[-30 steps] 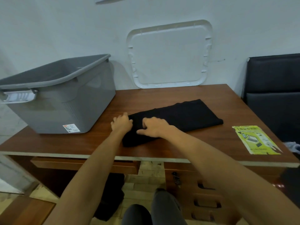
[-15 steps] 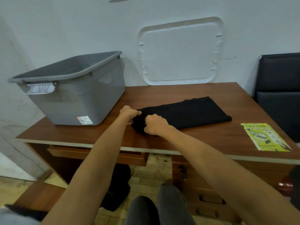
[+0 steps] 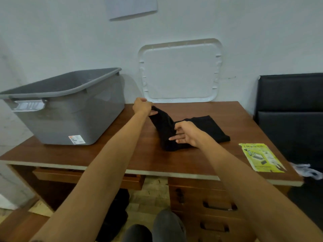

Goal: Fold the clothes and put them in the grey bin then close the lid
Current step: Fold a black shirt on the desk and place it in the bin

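Bin first: the grey bin (image 3: pixel 70 109) stands open at the left end of the wooden worktop (image 3: pixel 139 159), a white handle on its near short side and a small label low on its wall. Just right of the bin, the left hand (image 3: pixel 142 107) is raised above the worktop and pinches one end of the black garment (image 3: pixel 185 131), lifting that end so the cloth slopes up toward the bin's far corner. Right of the bin and well apart from it, the rest of the garment lies partly folded on the worktop. The right hand (image 3: pixel 186 135) rests on the garment's near part, fingers loosely spread and pointing toward the bin, pressing the cloth down rather than gripping it. Behind the garment, farther from the bin, the white lid (image 3: pixel 180 72) leans upright against the wall, its lower edge on the worktop. Farthest from the bin, a yellow leaflet (image 3: pixel 260 157) lies flat near the worktop's right front corner, beside a black chair (image 3: pixel 291 109).
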Motion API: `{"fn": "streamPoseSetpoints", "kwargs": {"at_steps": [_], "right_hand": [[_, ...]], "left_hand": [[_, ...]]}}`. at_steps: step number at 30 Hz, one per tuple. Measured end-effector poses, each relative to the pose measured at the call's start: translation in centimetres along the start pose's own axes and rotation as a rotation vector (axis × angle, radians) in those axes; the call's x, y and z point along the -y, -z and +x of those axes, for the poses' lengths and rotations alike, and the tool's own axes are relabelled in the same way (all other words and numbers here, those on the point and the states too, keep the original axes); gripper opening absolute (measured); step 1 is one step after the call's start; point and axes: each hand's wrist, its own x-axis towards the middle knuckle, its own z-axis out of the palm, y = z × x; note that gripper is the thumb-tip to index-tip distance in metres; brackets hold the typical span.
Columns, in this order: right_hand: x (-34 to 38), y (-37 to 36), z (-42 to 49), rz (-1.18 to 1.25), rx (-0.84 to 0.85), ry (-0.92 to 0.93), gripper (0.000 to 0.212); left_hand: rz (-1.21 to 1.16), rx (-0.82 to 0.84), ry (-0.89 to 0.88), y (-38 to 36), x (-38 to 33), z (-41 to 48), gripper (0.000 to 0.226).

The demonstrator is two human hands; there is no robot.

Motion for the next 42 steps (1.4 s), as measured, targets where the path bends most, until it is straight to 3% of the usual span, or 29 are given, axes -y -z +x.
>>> {"fn": "streamPoseSetpoints", "kwargs": {"at_steps": [5, 14, 20, 24, 28, 31, 34, 37, 42], "right_hand": [[0.5, 3.8, -0.9, 0.096, -0.029, 0.010, 0.038], [-0.9, 10.8, -1.2, 0.238, -0.130, -0.058, 0.024], [-2.0, 14.9, -0.5, 0.305, -0.230, -0.109, 0.034], [-2.3, 17.1, -0.1, 0.278, -0.297, -0.172, 0.033], [-2.0, 17.4, 0.6, 0.242, -0.402, -0.210, 0.033], [-1.8, 16.9, 1.3, 0.068, -0.506, -0.174, 0.039], [-1.7, 15.6, 1.6, -0.189, -0.552, -0.120, 0.027], [-1.0, 15.3, 1.8, -0.269, -0.645, -0.021, 0.014], [-0.5, 16.6, 0.9, -0.436, -0.770, 0.039, 0.017]], "left_hand": [[0.043, 0.092, -0.088, -5.7, -0.6, -1.0, 0.012], [0.163, 0.210, -0.124, -15.1, 1.4, -1.8, 0.010], [0.228, 0.303, -0.113, -20.3, 4.4, -2.1, 0.012], [0.288, 0.385, -0.099, -22.7, 6.4, -1.9, 0.015], [0.319, 0.593, -0.139, -23.0, 7.9, -2.3, 0.022], [0.358, 0.527, -0.283, -22.1, 8.1, -1.6, 0.029], [0.616, 0.441, -0.524, -19.7, 8.5, -0.2, 0.033], [0.943, 0.527, -0.714, -17.1, 9.0, 1.6, 0.030], [1.234, 0.793, -0.633, -16.8, 10.5, 1.9, 0.053]]}}
